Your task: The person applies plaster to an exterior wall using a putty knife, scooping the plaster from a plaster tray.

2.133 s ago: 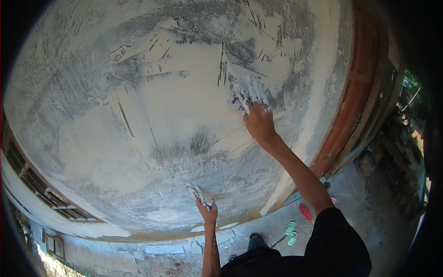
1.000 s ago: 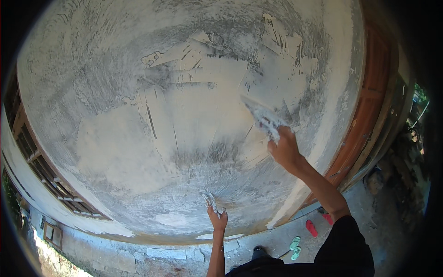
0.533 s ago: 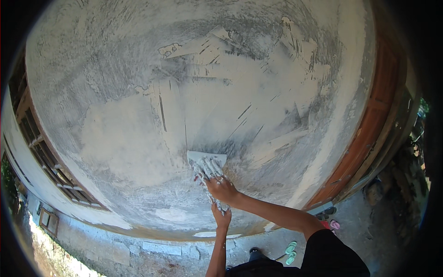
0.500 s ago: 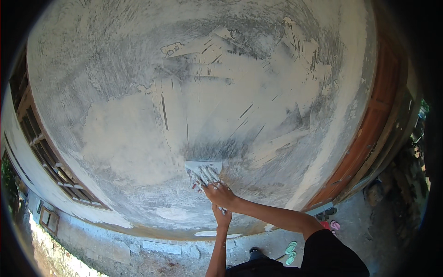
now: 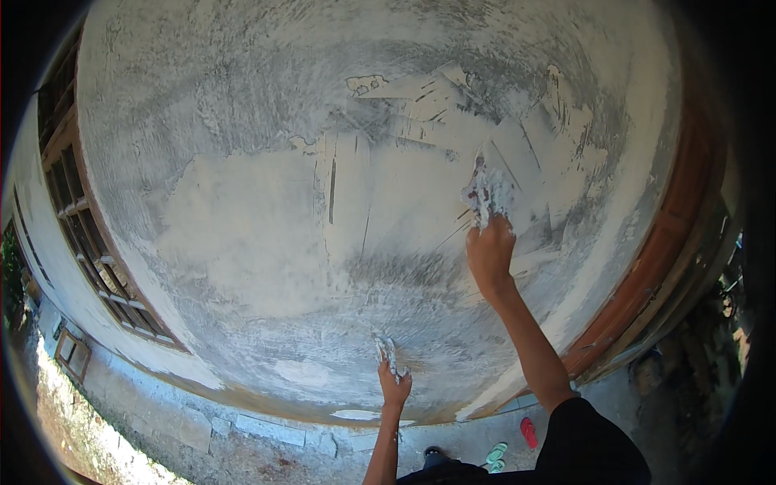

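A large grey wall [image 5: 242, 105] with cream-white putty spread over its middle fills the view. Up at the right of the patch, my right hand [image 5: 491, 242] is closed on a putty knife [image 5: 489, 194]. Thick white putty clings to the knife and to the fingers, and its blade end lies at the wall. Lower down, left of the right arm, my left hand [image 5: 393, 376] is at the wall with putty-coated fingers stretched upward and the thumb apart. No tool shows in it.
A barred wooden window [image 5: 89, 226] is at the left and a brown wooden door [image 5: 647, 250] at the right. Below, on the concrete floor [image 5: 283, 457], lie green sandals [image 5: 496, 457] and a red sandal [image 5: 529, 432]. A small wooden frame [image 5: 73, 356] stands lower left.
My hands were together low on the wall by a wide blade. The right hand has moved up and right with the putty knife; the left has stayed low, now apart. The view has shifted.
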The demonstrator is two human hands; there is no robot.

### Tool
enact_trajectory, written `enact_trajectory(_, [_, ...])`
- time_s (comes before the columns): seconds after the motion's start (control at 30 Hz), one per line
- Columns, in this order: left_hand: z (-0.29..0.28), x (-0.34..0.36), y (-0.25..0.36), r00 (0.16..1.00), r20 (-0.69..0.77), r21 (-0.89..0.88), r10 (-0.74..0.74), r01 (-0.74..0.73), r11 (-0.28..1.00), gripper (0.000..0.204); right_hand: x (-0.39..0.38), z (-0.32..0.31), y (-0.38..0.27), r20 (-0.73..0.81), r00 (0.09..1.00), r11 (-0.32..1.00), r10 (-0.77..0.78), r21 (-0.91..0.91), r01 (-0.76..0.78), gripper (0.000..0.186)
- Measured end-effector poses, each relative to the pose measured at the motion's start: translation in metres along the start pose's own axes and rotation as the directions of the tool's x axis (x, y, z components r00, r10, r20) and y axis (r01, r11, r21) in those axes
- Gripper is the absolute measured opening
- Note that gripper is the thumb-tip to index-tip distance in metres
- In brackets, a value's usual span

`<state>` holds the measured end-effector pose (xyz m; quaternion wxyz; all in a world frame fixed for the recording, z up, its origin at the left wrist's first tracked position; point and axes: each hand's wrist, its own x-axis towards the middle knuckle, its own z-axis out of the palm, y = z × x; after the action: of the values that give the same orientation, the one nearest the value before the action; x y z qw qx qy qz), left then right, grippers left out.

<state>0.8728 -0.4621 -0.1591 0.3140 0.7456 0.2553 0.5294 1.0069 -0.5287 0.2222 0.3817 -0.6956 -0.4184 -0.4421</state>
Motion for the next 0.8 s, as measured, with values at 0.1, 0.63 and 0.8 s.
enact_trajectory(0.1, [0.003, 0.004, 0.012, 0.998, -0.053, -0.076, -0.039, 0.035, 0.996, 0.054, -0.105, 0.055, -0.015, 0.168, 0.95, 0.947, -0.263, -0.147, 0.287, 0.016])
enact_trajectory(0.63, [0.002, 0.0, 0.005, 0.999, 0.005, -0.077, -0.051, 0.051, 0.996, 0.062, 0.094, -0.089, 0.045, -0.191, 0.956, 0.95, 0.223, 0.262, -0.169, 0.015])
enact_trajectory(0.8, [0.011, -0.002, 0.004, 0.996, 0.06, 0.028, -0.061, 0.06, 0.998, 0.069, 0.022, 0.009, -0.029, -0.065, 0.991, 0.979, -0.121, -0.171, 0.108, 0.02])
